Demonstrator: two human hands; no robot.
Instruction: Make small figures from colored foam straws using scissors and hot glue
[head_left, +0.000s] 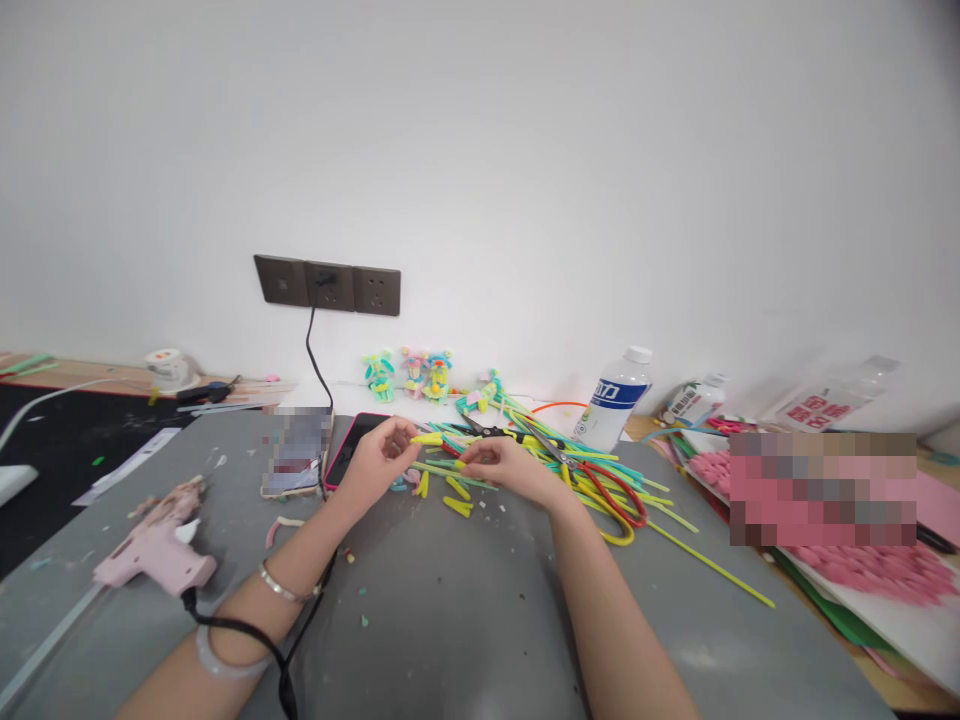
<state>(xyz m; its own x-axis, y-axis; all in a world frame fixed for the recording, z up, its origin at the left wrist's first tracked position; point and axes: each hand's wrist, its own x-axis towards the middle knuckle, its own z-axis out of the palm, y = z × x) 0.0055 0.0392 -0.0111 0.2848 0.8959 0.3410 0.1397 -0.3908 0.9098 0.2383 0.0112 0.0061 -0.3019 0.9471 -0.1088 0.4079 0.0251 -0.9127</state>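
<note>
My left hand [381, 462] pinches a short yellow pipe cleaner piece [427, 439] between thumb and fingers. A few centimetres to its right, my right hand [510, 468] is closed, with a small yellow bit [460, 464] showing at its fingertips. Below and between the hands lie several short folded yellow pieces [457, 506] on the grey work surface [450, 620]. Behind and beside my right hand spreads a pile of yellow and green pipe cleaners [675, 515]. Scissors with red and yellow handles [613, 500] rest on that pile.
A pink glue gun [157, 555] with a black cord lies at left, near a phone [296, 452] and a pink-edged tablet [349, 450]. Small colourful figures [437, 378] stand by the wall. A bottle [611, 400] leans behind the pile; pink craft work [877, 575] lies right.
</note>
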